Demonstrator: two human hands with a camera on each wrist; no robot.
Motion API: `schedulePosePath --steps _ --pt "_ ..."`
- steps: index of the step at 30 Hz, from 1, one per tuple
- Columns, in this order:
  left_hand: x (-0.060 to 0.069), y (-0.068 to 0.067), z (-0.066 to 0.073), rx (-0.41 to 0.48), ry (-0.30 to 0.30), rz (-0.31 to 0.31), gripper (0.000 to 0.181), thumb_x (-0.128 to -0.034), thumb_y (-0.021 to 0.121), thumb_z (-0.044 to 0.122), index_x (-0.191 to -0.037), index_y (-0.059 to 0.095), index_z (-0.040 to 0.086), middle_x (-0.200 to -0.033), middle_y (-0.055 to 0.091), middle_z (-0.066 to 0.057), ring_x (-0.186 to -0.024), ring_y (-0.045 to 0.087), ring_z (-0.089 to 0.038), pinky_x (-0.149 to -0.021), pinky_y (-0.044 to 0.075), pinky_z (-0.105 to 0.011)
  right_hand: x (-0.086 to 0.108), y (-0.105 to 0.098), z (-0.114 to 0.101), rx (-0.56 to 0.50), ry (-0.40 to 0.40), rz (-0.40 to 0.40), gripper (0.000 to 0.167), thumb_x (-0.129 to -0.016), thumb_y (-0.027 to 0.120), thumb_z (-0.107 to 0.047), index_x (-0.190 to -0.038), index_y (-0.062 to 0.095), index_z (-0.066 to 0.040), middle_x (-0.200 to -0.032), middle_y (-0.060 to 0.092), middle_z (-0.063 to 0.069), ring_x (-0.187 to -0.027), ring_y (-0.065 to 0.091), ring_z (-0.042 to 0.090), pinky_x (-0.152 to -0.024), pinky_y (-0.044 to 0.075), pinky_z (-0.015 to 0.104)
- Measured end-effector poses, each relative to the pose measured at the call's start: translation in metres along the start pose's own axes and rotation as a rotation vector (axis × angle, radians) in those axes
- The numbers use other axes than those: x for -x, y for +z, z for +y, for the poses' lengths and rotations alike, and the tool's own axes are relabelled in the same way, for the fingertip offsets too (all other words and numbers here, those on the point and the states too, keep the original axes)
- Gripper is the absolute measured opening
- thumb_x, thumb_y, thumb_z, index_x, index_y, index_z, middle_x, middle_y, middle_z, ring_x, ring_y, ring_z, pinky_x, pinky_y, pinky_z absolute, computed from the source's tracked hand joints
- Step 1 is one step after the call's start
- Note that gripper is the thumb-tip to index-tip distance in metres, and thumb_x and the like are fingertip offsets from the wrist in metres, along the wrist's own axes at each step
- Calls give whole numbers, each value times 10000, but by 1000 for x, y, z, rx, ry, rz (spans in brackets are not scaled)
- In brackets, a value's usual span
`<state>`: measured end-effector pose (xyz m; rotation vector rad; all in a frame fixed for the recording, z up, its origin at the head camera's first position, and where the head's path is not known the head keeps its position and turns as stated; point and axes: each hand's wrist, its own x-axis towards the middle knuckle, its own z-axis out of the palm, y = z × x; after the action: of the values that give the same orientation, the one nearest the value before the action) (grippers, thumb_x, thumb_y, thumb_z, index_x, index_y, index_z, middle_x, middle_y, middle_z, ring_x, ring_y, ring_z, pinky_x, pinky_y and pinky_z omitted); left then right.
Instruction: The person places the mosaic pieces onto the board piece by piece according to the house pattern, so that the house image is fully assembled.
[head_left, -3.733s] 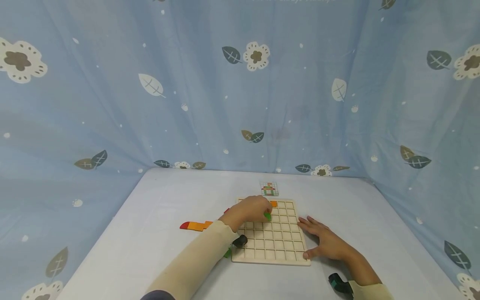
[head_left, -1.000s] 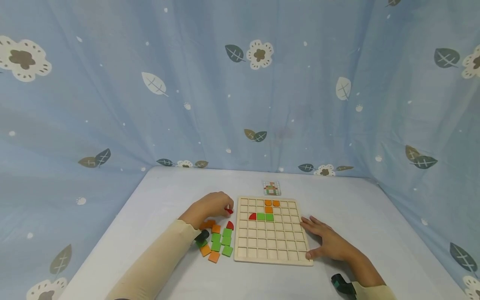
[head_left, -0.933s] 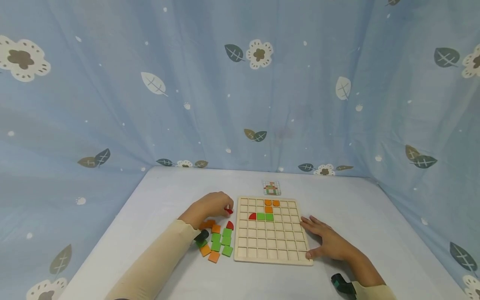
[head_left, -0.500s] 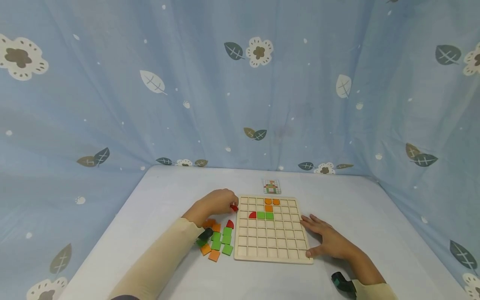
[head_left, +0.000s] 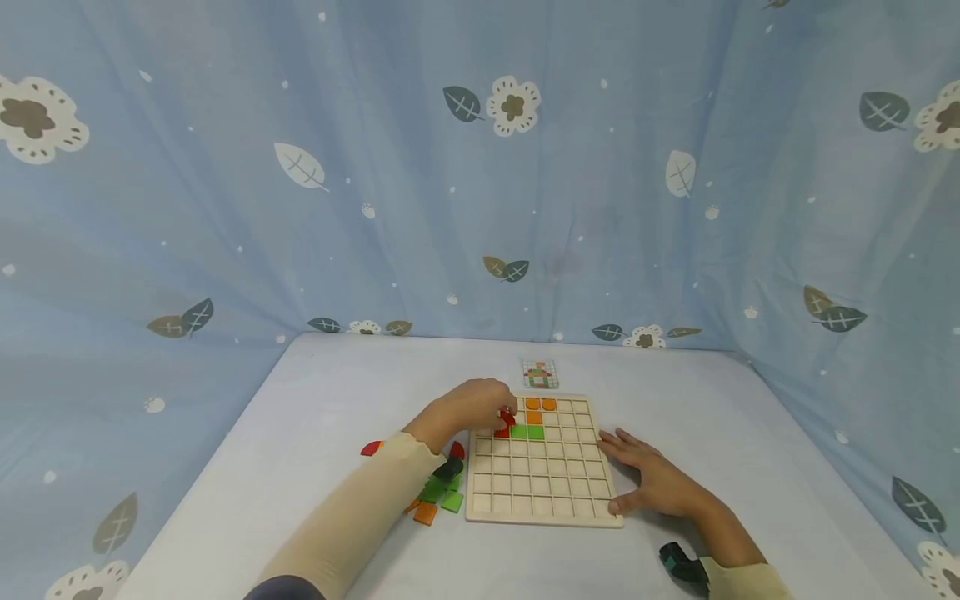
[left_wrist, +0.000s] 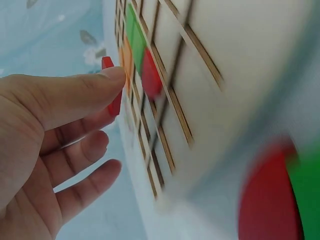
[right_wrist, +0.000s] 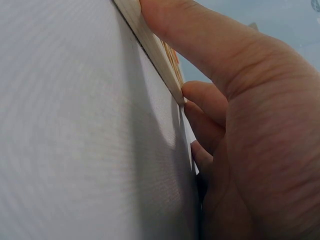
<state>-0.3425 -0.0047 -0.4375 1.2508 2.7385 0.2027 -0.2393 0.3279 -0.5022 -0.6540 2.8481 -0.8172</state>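
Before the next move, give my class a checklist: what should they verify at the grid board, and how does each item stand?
1. Red tile gripped: ok; the left hand pinches it.
2. Tile lying flat in a cell of the grid board: not ok; it is tilted up in the fingers.
3. Right hand at the board: ok; it touches the right edge.
4. Pattern card in view: ok; it lies beyond the board's far edge.
5. Loose tiles all visible: not ok; the left sleeve partly covers them.

Soft, even light fills the head view, with faint shadow beneath the right hand [head_left: 652, 479]. The left wrist view blurs the near side of the board [left_wrist: 212, 112] and a red piece [left_wrist: 267, 202]; the dimmer right wrist view shows soft shadow on the table [right_wrist: 65, 150].
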Motion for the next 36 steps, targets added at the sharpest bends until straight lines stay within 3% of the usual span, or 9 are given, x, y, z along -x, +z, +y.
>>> schedulePosePath --steps 13,19,28,32,36 --pt "-40 9 35 92 74 22 188 -863 761 235 -1050 748 229 -968 643 135 -888 572 -50 -775 471 -226 1 -1 -2 -11 4 -4 1068 -624 788 -646 -1483 424 -126 -1558 295 93 -1433 146 406 -1047 138 691" --pt "-51 15 43 78 71 13 89 -865 757 267 -948 735 244 -862 612 149 -780 531 -32 -706 448 -209 0 -1 -2 -15 11 -8 1063 -626 790 -644 -1484 424 -135 -1561 294 85 -1433 140 408 -1040 141 700" --pt "-59 19 48 80 40 -11 74 -852 771 250 -910 727 256 -820 602 159 -751 531 -45 -697 443 -217 0 -2 -2 -7 9 -16 1067 -628 783 -648 -1486 420 -127 -1563 288 87 -1433 139 411 -1038 149 702" --pt "-61 23 46 52 45 -12 56 -856 766 268 -866 711 271 -784 580 176 -746 517 -39 -735 439 -230 0 -2 -3 -7 4 -15 1068 -628 784 -646 -1484 422 -121 -1561 293 91 -1431 144 413 -1039 151 699" --pt "-61 26 45 24 50 -8 65 -855 765 288 -829 706 277 -761 573 187 -742 517 -22 -898 422 -247 0 -1 -3 -16 -3 -13 1068 -625 789 -640 -1482 424 -117 -1558 297 95 -1432 147 408 -1045 152 691"
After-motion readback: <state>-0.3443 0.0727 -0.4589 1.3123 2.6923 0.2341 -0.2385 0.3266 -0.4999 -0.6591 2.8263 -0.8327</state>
